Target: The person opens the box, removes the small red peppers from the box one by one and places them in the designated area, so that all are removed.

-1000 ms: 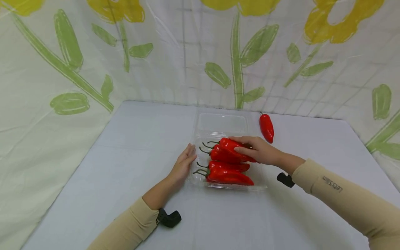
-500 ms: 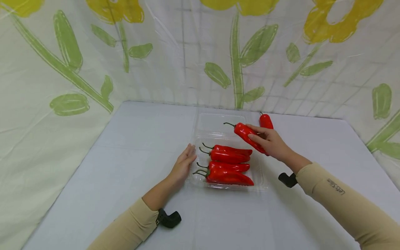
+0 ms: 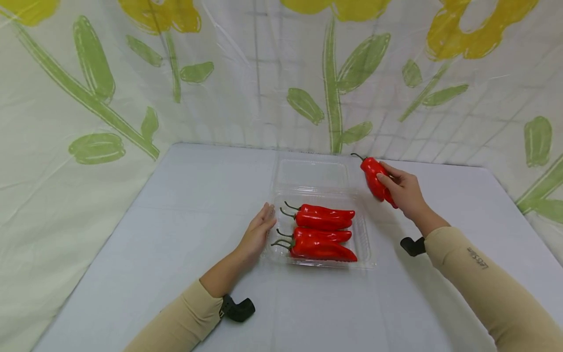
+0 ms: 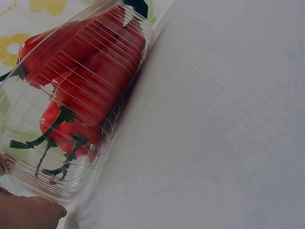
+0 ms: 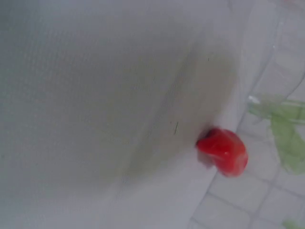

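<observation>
Back right in the head view, my right hand (image 3: 405,191) grips a red chili pepper (image 3: 371,175) between thumb and fingers, its green stem pointing left. The held pepper overlaps another red pepper lying behind it, which is mostly hidden. At the centre sits a clear plastic clamshell box (image 3: 364,244) with its lid (image 3: 313,173) folded back. Several red peppers (image 3: 324,250) lie inside, stems to the left. My left hand (image 3: 255,232) rests against the box's left side, fingers extended. In the left wrist view, a fingertip (image 4: 45,212) is right at the ribbed wall.
A white cloth-covered table (image 3: 176,195) carries everything. Behind it hangs a flower-print curtain (image 3: 246,88), close to the far edge and the open lid. The right wrist view shows a blurred red pepper tip (image 5: 226,151) near the table's edge, with no fingers visible.
My right hand has lifted a pepper out of the box and carried it right and back, over to the pepper lying on the table. My left hand has stayed in place.
</observation>
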`<state>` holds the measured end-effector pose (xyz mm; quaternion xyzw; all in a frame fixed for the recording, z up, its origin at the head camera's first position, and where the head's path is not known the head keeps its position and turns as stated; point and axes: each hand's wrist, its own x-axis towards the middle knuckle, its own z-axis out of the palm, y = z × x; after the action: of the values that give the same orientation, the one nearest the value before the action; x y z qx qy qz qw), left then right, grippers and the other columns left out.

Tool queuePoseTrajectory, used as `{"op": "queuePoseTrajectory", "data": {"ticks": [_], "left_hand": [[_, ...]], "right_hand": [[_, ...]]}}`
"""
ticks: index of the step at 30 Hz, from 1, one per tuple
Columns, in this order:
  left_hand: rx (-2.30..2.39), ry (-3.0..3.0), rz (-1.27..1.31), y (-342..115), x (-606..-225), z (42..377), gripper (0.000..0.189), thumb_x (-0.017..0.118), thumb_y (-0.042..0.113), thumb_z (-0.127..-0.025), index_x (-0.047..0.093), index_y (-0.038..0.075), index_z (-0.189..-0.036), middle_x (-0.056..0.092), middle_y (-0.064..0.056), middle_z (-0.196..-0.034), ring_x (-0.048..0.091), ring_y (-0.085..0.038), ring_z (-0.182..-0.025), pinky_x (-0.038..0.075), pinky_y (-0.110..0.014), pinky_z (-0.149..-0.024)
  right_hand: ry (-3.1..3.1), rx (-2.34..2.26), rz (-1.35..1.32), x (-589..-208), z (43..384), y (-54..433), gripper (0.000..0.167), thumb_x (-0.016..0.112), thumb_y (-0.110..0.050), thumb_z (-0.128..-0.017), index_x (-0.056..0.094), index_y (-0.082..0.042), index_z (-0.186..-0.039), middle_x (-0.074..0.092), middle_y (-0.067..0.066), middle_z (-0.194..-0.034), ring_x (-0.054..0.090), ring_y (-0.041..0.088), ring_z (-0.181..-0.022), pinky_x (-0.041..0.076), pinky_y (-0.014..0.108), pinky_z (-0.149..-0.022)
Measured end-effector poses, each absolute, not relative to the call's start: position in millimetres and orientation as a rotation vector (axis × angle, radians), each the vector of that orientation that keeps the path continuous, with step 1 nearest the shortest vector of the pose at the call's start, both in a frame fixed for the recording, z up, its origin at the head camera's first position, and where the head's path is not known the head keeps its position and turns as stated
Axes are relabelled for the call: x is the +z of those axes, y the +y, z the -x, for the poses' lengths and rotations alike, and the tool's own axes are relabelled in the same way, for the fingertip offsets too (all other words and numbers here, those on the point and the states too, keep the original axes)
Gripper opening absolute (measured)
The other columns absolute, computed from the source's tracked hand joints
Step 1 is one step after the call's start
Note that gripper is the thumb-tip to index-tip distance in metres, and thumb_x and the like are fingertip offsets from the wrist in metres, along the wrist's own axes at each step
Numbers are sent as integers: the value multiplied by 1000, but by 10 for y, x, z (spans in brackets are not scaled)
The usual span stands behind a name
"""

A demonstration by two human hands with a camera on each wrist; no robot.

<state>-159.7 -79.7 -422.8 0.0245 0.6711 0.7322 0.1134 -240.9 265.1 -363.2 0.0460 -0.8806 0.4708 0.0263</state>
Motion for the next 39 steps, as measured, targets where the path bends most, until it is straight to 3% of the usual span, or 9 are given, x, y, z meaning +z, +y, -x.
{"op": "queuePoseTrajectory", "data": {"ticks": [4,11,21,31,39], "left_hand": [[2141,1970,-60,-799,-4226,1594,60,35,8,-97,4,-3,-148,12,-17,-155,9,-29,-145,6,-43,-118],[2139,1972,-54,-801,-4224,1587,60,34,8,-97,5,-3,-148,12,-17,-155,9,-29,-145,6,-43,-118],[2150,1965,-63,-797,-4225,1589,60,36,9,-97,5,-3,-148,13,-17,-155,10,-29,-145,7,-43,-118],[2171,1953,-64,-804,-4229,1586,61,36,8,-97,5,-3,-148,13,-18,-155,10,-29,-144,6,-43,-118],[2167,1959,-70,-797,-4241,1584,60,36,7,-97,6,-4,-148,14,-18,-155,10,-30,-144,7,-44,-118]], "right_hand": [[-2670,1442,13,-3686,2515,2758,57,47,-40,-94,34,-15,-144,44,21,-141,50,30,-117,49,11,-81],[-2618,1444,309,-3719,2648,2895,62,44,-47,-93,27,-20,-146,37,14,-148,41,29,-125,44,43,-102],[-2523,1451,496,-3762,2837,3080,62,45,-45,-92,27,-19,-145,35,11,-149,41,25,-125,40,40,-106],[-2581,1343,515,-3811,2978,3186,58,41,-39,-95,26,-15,-145,34,13,-149,39,30,-129,38,42,-107],[-2668,1330,570,-3849,3026,3218,64,41,-40,-95,14,-15,-147,22,16,-154,25,35,-138,34,47,-109]]}}
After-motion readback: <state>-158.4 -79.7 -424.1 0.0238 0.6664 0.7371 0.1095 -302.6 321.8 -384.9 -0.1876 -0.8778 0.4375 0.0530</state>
